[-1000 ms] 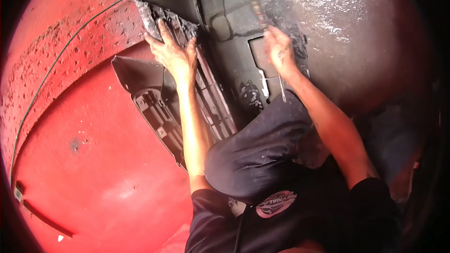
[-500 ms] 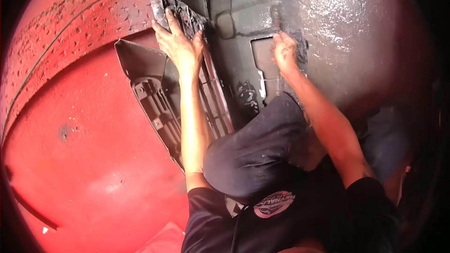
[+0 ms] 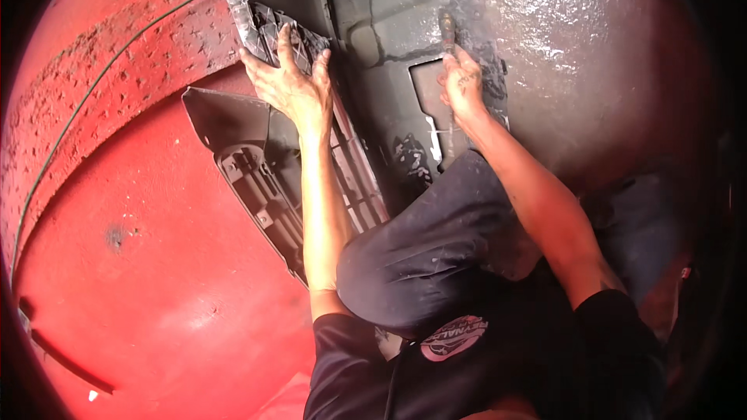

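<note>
My left hand [image 3: 292, 89] has fingers spread over crinkled, silvery material [image 3: 261, 19] on a long dark plastic part with ribs [image 3: 354, 171]. My right hand [image 3: 463, 85] is closed round a slim tool [image 3: 447, 25], held nearly upright over the large grey panel [image 3: 373, 101]; what the tool is, I cannot tell. Just below and left of my right hand is a cut-out opening [image 3: 428, 89] with a ragged white edge. The panel's right side [image 3: 560, 39] has a glossy, rough coating.
A ribbed plastic piece [image 3: 253, 187] lies left of my left forearm. My bent knee [image 3: 412, 249] is between my forearms, below the panel. The red, pitted surface [image 3: 132, 249] fills the left, with a thin cable [image 3: 109, 64] along it and a dark strip [image 3: 74, 365] low down.
The tool in my right hand has swung from a leftward tilt to nearly upright, with that hand slightly lower. My left hand stays in about the same place. The whole view has shifted slightly.
</note>
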Demonstrator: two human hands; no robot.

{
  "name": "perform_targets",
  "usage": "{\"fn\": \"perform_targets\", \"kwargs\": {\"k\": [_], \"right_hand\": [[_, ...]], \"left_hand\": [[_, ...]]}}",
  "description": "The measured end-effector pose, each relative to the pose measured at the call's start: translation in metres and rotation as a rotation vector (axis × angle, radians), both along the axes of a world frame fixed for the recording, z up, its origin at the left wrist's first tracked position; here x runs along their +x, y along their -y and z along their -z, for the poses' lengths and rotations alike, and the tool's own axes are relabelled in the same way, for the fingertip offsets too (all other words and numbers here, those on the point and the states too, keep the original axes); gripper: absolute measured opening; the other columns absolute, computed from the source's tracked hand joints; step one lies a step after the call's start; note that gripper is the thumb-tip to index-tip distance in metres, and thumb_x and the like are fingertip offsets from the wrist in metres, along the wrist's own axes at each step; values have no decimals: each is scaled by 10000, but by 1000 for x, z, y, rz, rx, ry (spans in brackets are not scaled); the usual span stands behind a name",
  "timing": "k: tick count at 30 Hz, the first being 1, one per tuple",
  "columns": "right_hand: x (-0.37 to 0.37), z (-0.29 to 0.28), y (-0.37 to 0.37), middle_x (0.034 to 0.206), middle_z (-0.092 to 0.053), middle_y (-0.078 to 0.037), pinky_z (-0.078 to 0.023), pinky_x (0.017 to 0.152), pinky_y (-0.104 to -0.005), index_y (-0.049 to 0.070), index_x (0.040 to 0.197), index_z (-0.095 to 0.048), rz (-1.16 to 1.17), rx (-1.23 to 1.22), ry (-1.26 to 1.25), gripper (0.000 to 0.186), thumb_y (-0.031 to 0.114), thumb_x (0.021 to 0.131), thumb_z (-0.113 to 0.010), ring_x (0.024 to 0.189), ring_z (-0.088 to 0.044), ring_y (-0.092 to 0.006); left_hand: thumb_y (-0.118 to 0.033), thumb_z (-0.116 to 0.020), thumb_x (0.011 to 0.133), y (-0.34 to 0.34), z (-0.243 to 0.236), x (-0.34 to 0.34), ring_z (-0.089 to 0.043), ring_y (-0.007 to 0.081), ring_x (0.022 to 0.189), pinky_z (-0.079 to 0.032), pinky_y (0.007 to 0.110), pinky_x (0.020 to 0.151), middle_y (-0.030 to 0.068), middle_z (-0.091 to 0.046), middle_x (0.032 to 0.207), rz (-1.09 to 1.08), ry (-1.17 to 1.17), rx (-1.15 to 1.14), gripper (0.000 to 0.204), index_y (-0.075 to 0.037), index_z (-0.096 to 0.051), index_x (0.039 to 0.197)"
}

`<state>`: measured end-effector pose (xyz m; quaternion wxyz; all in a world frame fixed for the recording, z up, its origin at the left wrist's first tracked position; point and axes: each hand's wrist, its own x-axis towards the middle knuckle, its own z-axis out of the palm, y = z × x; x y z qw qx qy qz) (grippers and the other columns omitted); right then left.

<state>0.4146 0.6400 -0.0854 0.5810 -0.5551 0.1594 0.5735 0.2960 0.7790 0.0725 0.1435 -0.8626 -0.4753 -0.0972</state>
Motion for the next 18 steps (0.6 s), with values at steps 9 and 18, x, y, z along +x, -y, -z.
{"fn": "perform_targets", "kwargs": {"k": [9, 18], "right_hand": [[-18, -7, -10, 663, -464, 54, -354, 472, -214, 51, 1387, -550, -170, 444, 330, 407, 184, 1004, -565, 523, -412, -46], [-29, -39, -27, 652, -525, 26, -396, 453, -242, 32, 1110, -612, -90, 648, 419, 178, 138, 981, -548, 527, -492, -73]], "left_hand": [[-366, -837, 745, -9, 3, 1, -239, 520, 1416, -313, 628, 1075, 323, -150, 1573, 19, -118, 44, 651, -393, -594, 1349], [-273, -835, 749, -5, 5, -1, -233, 519, 1401, -339, 675, 1031, 91, -249, 1614, 79, -205, 46, 503, -418, -698, 1211]]}}
